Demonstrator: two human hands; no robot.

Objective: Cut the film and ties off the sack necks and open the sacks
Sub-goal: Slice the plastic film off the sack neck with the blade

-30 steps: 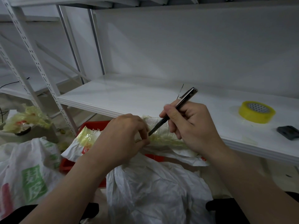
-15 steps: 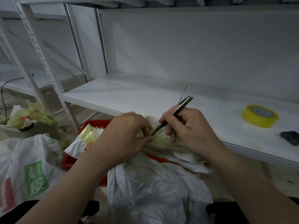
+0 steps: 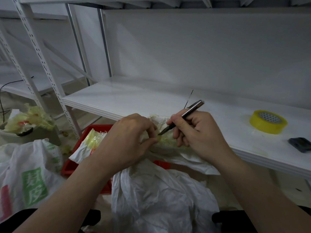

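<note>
A white woven sack with a green printed label (image 3: 32,180) slumps at far left. The left hand (image 3: 127,140) pinches the yellowish film-wrapped neck (image 3: 168,142) of the crumpled white sack (image 3: 159,195) in front of the person, grip closed tight, seemingly to keep the film taut. The right hand (image 3: 200,137) curls its grip pen-fashion round a slim metal craft knife (image 3: 188,111), its tip at the film just beside the left fingertips. A yellow tape roll (image 3: 267,121) sits well apart on the white shelf (image 3: 134,100).
</note>
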